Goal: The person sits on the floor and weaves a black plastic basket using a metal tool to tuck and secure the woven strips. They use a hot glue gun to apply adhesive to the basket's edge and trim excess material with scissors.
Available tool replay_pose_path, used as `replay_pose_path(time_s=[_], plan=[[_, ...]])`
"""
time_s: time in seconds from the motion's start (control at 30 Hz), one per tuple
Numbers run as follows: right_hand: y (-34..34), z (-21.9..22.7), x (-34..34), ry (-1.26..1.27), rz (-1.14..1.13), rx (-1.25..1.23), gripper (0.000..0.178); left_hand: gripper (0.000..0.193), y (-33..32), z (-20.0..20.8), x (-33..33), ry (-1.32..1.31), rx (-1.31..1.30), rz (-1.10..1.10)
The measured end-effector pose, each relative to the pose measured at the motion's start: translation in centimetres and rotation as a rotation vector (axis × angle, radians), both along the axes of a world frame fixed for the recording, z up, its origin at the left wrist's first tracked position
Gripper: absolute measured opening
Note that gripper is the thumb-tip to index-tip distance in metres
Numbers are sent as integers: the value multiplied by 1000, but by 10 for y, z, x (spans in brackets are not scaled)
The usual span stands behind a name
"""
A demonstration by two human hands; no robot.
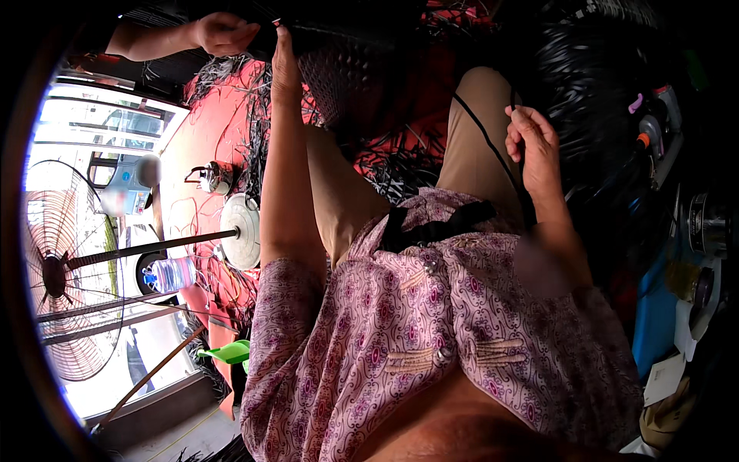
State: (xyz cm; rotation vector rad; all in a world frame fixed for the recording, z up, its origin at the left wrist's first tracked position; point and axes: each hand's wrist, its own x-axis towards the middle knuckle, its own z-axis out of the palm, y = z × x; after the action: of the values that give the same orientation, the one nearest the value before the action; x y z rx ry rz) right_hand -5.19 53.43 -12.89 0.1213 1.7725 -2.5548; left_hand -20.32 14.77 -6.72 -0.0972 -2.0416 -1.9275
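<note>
My left arm stretches far forward, and my left hand (284,68) reaches the dark material at the top. Its fingertips are lost against the black, so I cannot see what they hold. Close by is a dark woven piece (339,81) with a mesh-like surface. Over my right knee, my right hand (533,142) is closed with curled fingers on a thin black strip (486,138). The strip loops across my thigh, with a short end rising above the fingers.
Another person's hand (225,35) is at the top left, near my left hand. Black strips (566,100) pile up at right; more litter the red floor (212,96). At left stand a fan (55,275), a kettle (215,178) and a water bottle (171,275). A green dustpan (229,352) lies lower left.
</note>
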Motion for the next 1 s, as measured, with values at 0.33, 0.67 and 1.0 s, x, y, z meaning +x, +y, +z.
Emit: replay_pose_path(time_s=[0.33,0.67,1.0], plan=[[-45,16,-54,49,113,-4,16,83,-83,13,-47,71,179,136],[-62,-7,-59,-70,113,27,18,86,-124,10,-65,59,169,164],[-82,-12,-68,-98,192,10,17,55,-112,30,-61,142,163,286]])
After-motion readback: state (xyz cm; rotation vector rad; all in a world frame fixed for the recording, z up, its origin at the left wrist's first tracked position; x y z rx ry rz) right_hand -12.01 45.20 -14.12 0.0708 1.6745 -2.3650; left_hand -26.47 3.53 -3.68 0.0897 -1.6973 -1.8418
